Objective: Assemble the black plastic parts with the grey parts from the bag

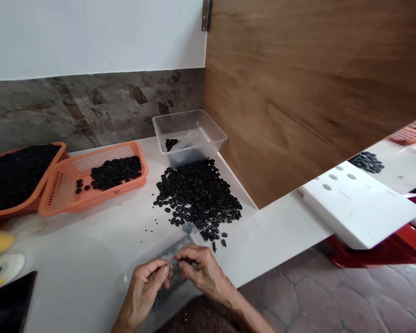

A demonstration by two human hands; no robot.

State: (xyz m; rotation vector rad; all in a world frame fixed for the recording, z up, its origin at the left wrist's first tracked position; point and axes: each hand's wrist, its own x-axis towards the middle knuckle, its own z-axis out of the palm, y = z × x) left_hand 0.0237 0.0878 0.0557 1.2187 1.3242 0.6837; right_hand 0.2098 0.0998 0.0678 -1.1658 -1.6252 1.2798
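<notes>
Head view looks down on my two hands at the bottom centre of the frame, close against my body at the near edge of the white tabletop (90, 240). My left hand (147, 284) and right hand (203, 270) meet over a small clear plastic bag (175, 261) that lies flat in front of me, and the fingers (164, 270) of both are pressed together in a pinch on the bag's top edge, thumbs against forefingers, so the thin film stays put between them. Dark shapes show through the plastic, which look like the same small black pieces as the rest, though I cannot tell how many are inside.

Just beyond the bag, in the middle of the frame, a loose heap of black pieces (197, 196) is spread straight on the tabletop, near enough to reach without leaning. Behind the heap stands a clear plastic tub (189, 136) with a few pieces in its bottom. To the left, an orange mesh basket (93, 178) holds a smaller lot, kept apart from the heap, and at the far left a second orange basket (17, 178) is piled full. A roll of tape (3, 270) and a dark phone (10, 303) lie at the lower left, out of the working space.
</notes>
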